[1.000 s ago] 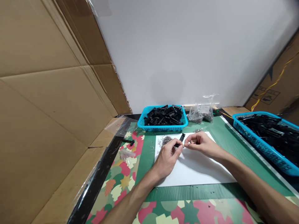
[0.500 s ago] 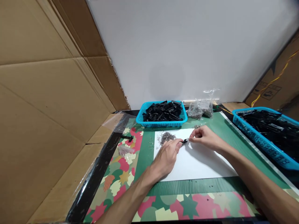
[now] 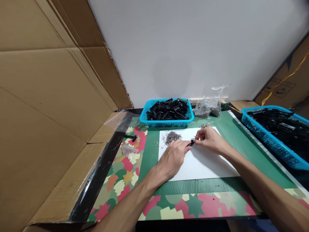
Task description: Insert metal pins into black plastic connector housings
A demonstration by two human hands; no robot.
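Over a white sheet of paper (image 3: 205, 167), my left hand (image 3: 175, 156) is closed on a small black plastic part (image 3: 191, 143). My right hand (image 3: 209, 140) is pinched beside the part's right end, with a thin metal pin (image 3: 197, 138) showing at its fingertips. A pile of small metal pieces (image 3: 173, 137) lies on the paper just beyond my left hand. More tiny metal pieces (image 3: 205, 126) sit past my right hand on the green mat.
A blue basket (image 3: 166, 123) of black parts stands at the back, another blue basket (image 3: 270, 137) at the right. Clear bags (image 3: 207, 111) lie between them. At the left are a black part (image 3: 131, 138), a small bag (image 3: 129, 150) and a cardboard wall (image 3: 53, 96).
The view has tilted slightly down, so the baskets and mat appear a little higher. My right fingertips are now closer to the black part, and a pin shows between them.
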